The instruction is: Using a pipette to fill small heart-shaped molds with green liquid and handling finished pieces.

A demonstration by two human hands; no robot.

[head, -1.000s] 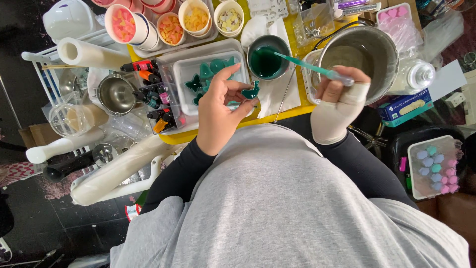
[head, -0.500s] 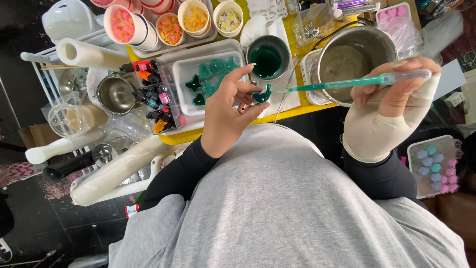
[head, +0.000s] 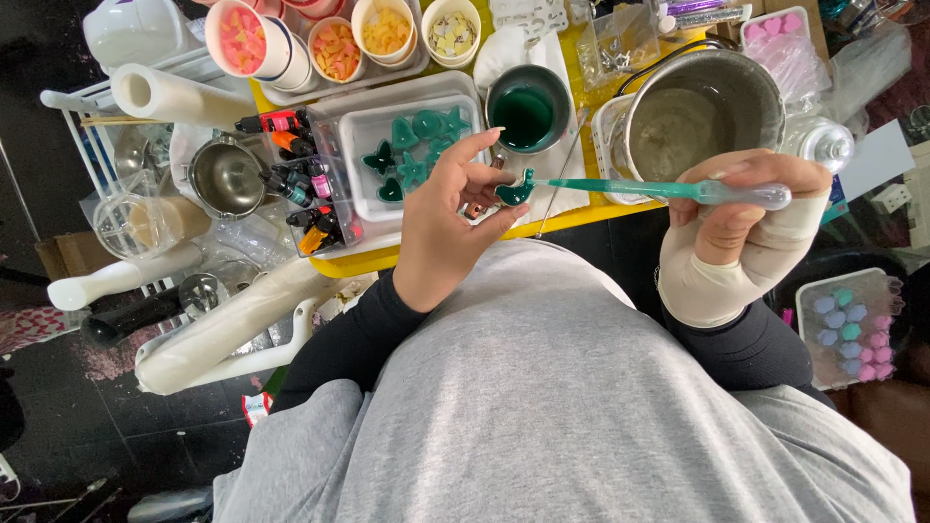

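While the left hand [head: 448, 218] pinches a small teal mould [head: 515, 189] above the yellow tabletop [head: 387, 258] and the right hand [head: 741, 199] grips a teal-filled pipette [head: 668, 189] at its rim, several teal shapes already sit in the clear tray [head: 363, 145]; this one appears mid-fill.

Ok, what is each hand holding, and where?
Left hand pinches a small teal mould piece by its edges. Right hand holds a teal pipette near its bulb end.
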